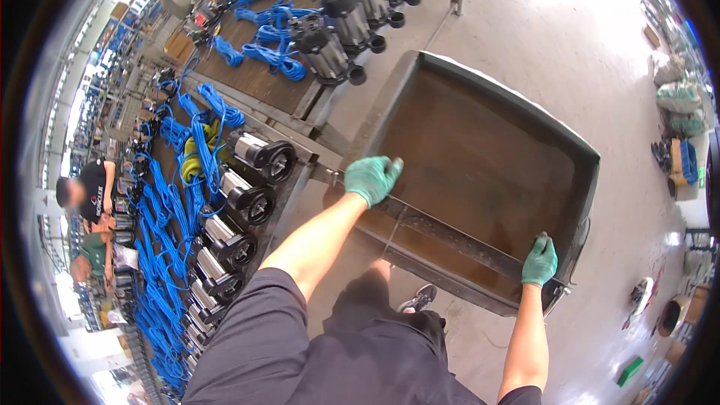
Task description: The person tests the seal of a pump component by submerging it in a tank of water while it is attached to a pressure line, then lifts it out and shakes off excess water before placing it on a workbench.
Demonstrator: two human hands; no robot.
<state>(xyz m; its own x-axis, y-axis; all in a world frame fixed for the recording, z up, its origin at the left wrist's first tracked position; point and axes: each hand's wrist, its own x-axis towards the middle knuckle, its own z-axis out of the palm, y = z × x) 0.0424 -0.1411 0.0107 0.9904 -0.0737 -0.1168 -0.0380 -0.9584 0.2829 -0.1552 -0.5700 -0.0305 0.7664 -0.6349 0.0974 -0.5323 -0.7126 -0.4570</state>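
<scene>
A large dark rectangular tank (589,180) with rounded corners stands in front of me, holding murky brown water (480,157). Along its near side runs a narrow ledge (457,229) with a strip of brown liquid beside it. My left hand (370,180), in a green glove, is closed over the tank's near left corner, thumb pointing toward the water. At the near right corner my right hand (540,262), also green-gloved, has its fingers curled on the rim. The undersides of both grips are hidden.
On the left bench, several steel-and-black pumps (259,156) lie among coiled blue cables (176,214) and a yellow-green cloth (196,151). More pumps (321,49) stand upright on the far bench. Two people (94,191) are at the far left. White sacks (680,97) lie at right.
</scene>
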